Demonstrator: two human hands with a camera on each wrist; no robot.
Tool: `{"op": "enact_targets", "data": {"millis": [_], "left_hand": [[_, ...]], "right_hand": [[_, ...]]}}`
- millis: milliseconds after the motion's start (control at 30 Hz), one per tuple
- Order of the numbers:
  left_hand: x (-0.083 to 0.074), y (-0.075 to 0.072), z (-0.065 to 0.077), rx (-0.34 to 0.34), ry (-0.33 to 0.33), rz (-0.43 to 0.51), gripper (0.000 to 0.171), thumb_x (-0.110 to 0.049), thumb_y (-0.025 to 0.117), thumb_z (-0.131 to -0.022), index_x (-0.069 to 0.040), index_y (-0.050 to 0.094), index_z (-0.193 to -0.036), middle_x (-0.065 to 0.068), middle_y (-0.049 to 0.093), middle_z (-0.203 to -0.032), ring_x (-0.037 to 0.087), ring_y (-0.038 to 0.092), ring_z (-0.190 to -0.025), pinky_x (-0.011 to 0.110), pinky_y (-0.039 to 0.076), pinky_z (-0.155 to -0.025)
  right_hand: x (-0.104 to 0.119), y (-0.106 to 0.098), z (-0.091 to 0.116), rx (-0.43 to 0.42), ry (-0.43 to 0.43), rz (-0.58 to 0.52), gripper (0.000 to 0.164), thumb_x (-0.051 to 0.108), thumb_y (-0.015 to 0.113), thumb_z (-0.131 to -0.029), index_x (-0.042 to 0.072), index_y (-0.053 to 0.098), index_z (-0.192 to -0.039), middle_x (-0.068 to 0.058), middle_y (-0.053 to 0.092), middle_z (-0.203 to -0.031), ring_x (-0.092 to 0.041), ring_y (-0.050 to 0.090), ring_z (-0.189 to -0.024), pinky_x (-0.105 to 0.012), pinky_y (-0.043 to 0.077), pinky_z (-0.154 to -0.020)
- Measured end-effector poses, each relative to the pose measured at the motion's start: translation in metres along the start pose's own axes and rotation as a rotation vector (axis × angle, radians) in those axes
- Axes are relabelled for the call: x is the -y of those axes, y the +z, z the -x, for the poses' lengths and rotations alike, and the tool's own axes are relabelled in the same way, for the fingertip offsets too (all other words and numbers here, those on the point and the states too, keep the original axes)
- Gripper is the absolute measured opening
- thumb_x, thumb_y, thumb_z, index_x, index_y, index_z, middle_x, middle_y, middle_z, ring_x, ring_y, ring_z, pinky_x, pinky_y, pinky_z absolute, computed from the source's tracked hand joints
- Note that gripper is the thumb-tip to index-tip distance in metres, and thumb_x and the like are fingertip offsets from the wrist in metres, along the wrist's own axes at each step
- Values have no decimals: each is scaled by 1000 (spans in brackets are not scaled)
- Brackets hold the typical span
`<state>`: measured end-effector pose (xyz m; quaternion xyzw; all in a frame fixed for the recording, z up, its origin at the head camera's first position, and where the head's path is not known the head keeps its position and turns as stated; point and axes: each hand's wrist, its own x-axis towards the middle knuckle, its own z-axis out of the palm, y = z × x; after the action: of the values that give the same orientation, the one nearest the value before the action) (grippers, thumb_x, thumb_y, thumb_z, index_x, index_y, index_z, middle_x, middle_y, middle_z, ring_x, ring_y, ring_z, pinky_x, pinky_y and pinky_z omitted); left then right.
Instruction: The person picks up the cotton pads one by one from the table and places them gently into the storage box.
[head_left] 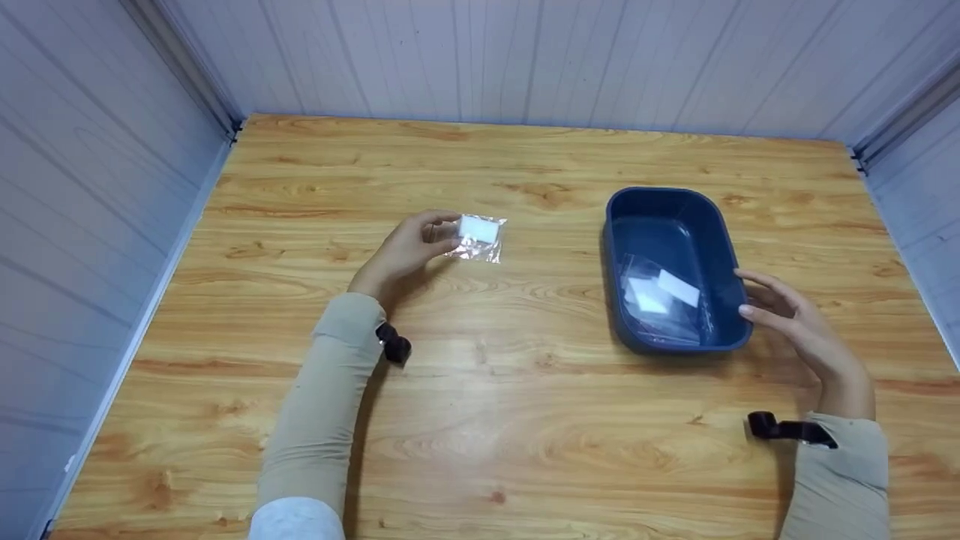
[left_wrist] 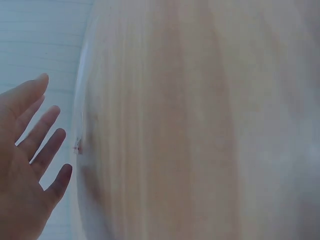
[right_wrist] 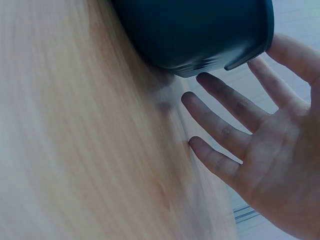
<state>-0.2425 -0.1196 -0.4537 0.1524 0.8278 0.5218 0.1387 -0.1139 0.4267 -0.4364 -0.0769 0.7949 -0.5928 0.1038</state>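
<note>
A small clear plastic bag (head_left: pixel 491 253) with a white rectangular piece (head_left: pixel 478 229) inside lies flat on the table. My left hand (head_left: pixel 411 244) hovers at the bag's left edge, thumb and forefinger apart on either side of it. Its fingers are spread and relaxed in the left wrist view, and the bag looks clear of them there. On the right stands a dark blue rectangular tub (head_left: pixel 651 217). The thumb and forefinger of my right hand (head_left: pixel 814 337) touch the tub's right rim, while the other fingers fan out loosely beside its wall in the right wrist view.
Inside the tub, towards its near end, lie clear plastic bags (head_left: pixel 675 330) with white pieces in them. Under everything is a wood-grain table (head_left: pixel 480 405). White panelled walls (head_left: pixel 487 60) border it at the back and on both sides.
</note>
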Motion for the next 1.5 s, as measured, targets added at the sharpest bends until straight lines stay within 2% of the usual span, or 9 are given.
{"op": "enact_targets", "data": {"millis": [200, 333, 467, 700, 1000, 1167, 1333, 1500], "left_hand": [[5, 1, -9, 26, 21, -49, 47, -8, 68, -94, -1, 54, -139, 15, 53, -138, 26, 49, -127, 36, 36, -109], [7, -1, -9, 30, 5, -79, 47, -9, 67, -95, -1, 54, -139, 15, 53, -138, 26, 50, -127, 36, 38, -108], [6, -3, -8, 15, -31, -131, 47, -11, 68, -94, -5, 55, -139, 12, 51, -141, 26, 47, -130, 36, 34, -110], [2, -3, -8, 15, -56, -249, 52, -8, 74, -89, -11, 57, -139, 10, 52, -142, 26, 43, -134, 37, 29, -114], [0, -4, -6, 1, -85, -243, 45, -7, 69, -93, -10, 59, -137, 9, 57, -139, 23, 48, -132, 36, 32, -112], [0, -3, -5, -14, -91, -281, 42, -10, 70, -93, -12, 61, -135, 9, 59, -136, 25, 49, -130, 38, 31, -113], [-2, -1, -5, -50, -88, -308, 33, -13, 70, -93, -11, 67, -126, 9, 65, -126, 25, 57, -118, 39, 39, -106], [-5, 1, -4, -80, -122, -323, 26, -17, 70, -94, -13, 71, -119, 6, 67, -120, 23, 59, -110, 41, 42, -99]], "right_hand": [[-1, 0, 1, -3, 7, 12, 52, 5, 56, -101, 9, 41, -150, 6, 53, -137, -3, 51, -122, -16, 46, -91], [-1, 1, 2, 0, 13, 28, 52, 6, 56, -101, 10, 40, -151, 7, 54, -137, -3, 52, -121, -16, 46, -91], [1, 1, 3, 3, 19, 43, 53, 7, 56, -101, 11, 40, -151, 8, 53, -137, -2, 51, -122, -16, 45, -91], [-1, 1, 3, -6, 11, 29, 53, 6, 57, -100, 10, 41, -151, 8, 54, -136, -2, 53, -120, -16, 46, -91], [0, 1, 2, -4, 11, 35, 52, 7, 57, -101, 10, 41, -151, 8, 52, -137, -1, 52, -121, -16, 47, -90], [1, 0, 2, -2, 16, 37, 53, 8, 57, -101, 11, 41, -151, 8, 51, -138, -1, 51, -121, -16, 47, -91], [0, 1, 2, -1, 7, 41, 52, 7, 56, -101, 10, 41, -151, 9, 52, -136, -2, 52, -120, -16, 47, -91], [1, 1, 3, 5, 17, 40, 52, 8, 56, -101, 11, 40, -151, 8, 52, -137, -2, 52, -121, -16, 47, -91]]}}
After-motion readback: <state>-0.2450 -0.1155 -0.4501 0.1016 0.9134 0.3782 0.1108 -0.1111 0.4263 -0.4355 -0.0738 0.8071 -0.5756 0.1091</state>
